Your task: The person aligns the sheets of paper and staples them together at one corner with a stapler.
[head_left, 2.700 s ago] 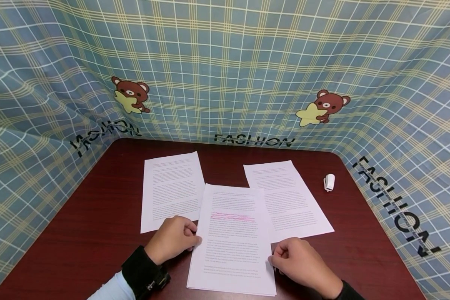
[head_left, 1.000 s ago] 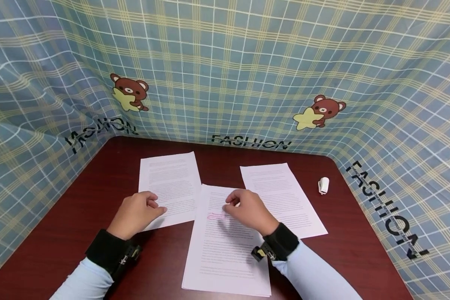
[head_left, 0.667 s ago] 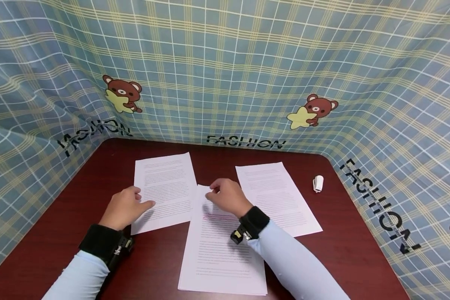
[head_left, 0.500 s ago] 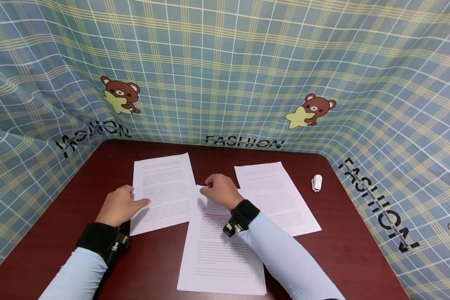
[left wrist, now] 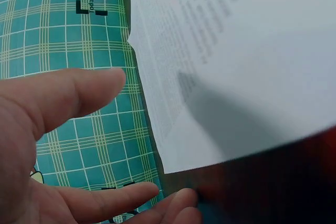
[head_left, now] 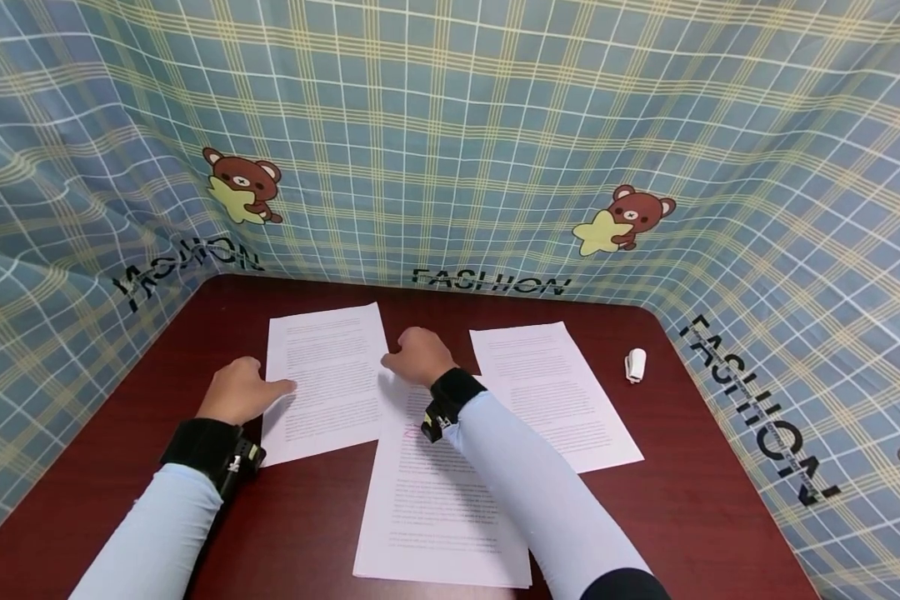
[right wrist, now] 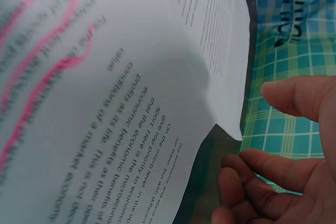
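Observation:
A stack of printed paper (head_left: 435, 533) with pink marker scribbles lies at the front middle of the table. Beyond it to the left is a printed sheet (head_left: 326, 375), and another printed sheet (head_left: 562, 400) lies to the right. My left hand (head_left: 235, 392) hovers at the left sheet's left edge, thumb over the paper, holding nothing. Over the top left corner of the stack, near the left sheet's right edge, is my right hand (head_left: 418, 358). In the right wrist view its thumb (right wrist: 294, 95) and loosely bent fingers stand apart, with nothing between them.
A small white stapler (head_left: 635, 365) lies at the right of the dark red table (head_left: 292, 517). Checked cloth (head_left: 450, 150) with printed bears and lettering encloses the back and sides.
Both hands have left the edges of the front stack. The left moved left to the left sheet; the right swept across the stack toward its far left corner. The papers stay put.

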